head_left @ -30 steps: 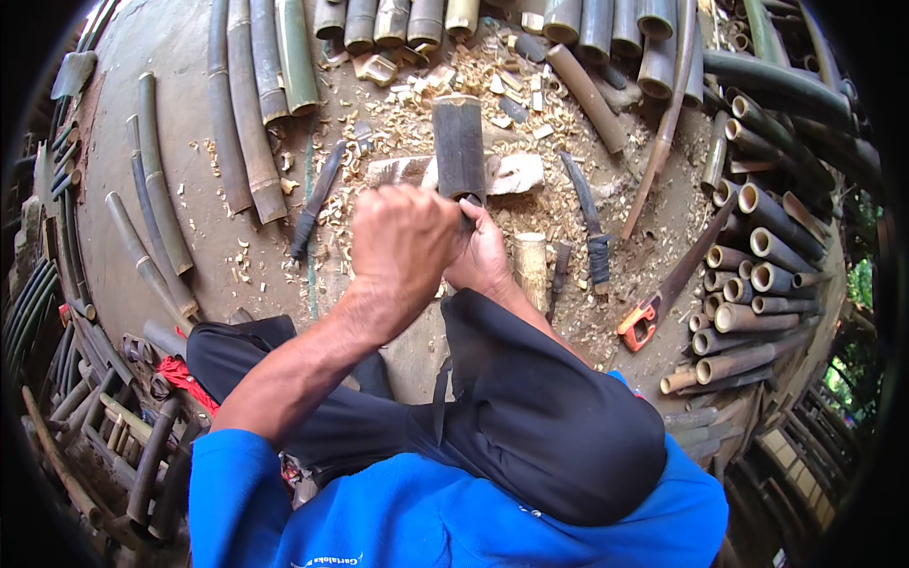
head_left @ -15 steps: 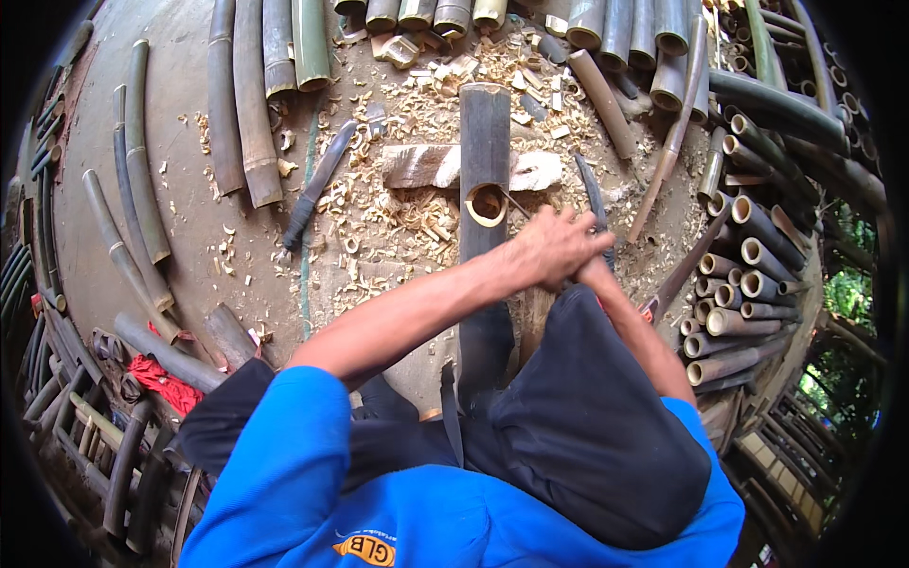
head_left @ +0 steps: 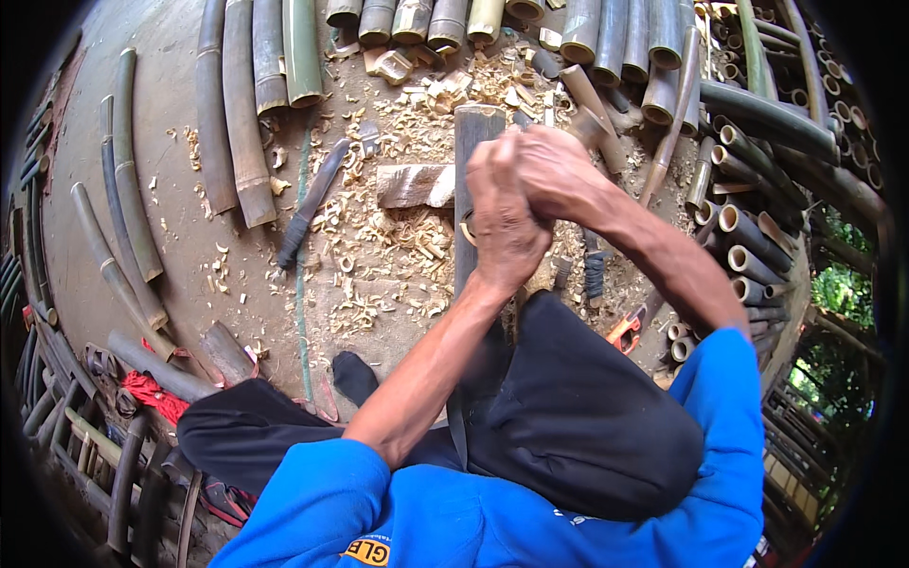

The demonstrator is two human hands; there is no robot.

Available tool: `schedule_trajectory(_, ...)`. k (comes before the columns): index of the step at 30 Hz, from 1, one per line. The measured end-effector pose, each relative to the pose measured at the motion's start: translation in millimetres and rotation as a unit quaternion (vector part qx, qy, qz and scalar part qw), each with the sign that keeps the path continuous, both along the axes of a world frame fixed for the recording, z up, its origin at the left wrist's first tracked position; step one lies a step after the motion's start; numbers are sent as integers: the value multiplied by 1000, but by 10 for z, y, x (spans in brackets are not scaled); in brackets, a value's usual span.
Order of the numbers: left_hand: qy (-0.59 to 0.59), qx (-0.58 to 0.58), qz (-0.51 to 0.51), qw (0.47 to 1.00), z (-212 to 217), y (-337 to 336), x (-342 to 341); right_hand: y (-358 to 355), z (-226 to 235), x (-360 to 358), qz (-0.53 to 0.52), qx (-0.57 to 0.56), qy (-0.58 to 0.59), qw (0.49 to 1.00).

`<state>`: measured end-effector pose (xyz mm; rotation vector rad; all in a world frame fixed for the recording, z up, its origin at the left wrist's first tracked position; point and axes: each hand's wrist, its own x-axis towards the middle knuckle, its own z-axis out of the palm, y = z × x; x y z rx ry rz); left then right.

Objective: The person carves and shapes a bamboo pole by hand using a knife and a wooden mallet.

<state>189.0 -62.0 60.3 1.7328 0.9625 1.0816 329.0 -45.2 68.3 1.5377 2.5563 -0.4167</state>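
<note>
Before me a dark bamboo tube (head_left: 471, 142) lies lengthwise across a pale wooden block (head_left: 405, 186). Its cut notch (head_left: 467, 227) is mostly covered by my left hand (head_left: 504, 213). That hand is closed, fingers up, pressed against my right hand (head_left: 557, 170), which is closed too. Both appear to grip a thin-bladed carving knife, its blade now hidden. A blurred brown end, perhaps its handle (head_left: 589, 125), shows beyond my right knuckles. Beneath my right forearm lies a black-wrapped handle (head_left: 594, 273).
Pale shavings (head_left: 379, 256) cover the ground around the block. A sheathed knife (head_left: 311, 206) lies to the left. Long bamboo poles (head_left: 246, 123) stand farther left, cut tubes (head_left: 601, 43) at the back, a stack (head_left: 743, 227) at right. An orange-handled tool (head_left: 627, 331) lies near my right knee.
Both hands have moved up and left, from beside the notch to over the tube. My left forearm has swung more upright. The thin blade seen in the notch is now hidden.
</note>
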Motion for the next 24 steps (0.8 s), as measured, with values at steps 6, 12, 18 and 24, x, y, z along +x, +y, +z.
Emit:
schedule_trajectory(6, 264, 8, -496, 827, 113, -44, 204, -1612, -477, -15, -553, -119, 304, 766)
schedule_trajectory(12, 64, -85, -343, 933, 186, 150, 22, -628, 282, 180, -252, -132, 37, 958)
schedule_trajectory(18, -62, -95, -16, 993, 22, 201, -206, 415, 443, -394, -84, -112, -49, 989)
schedule_trajectory(24, -5, -19, -24, 1000, -27, -97, 64, 66, 142, 249, 25, -106, 26, 994)
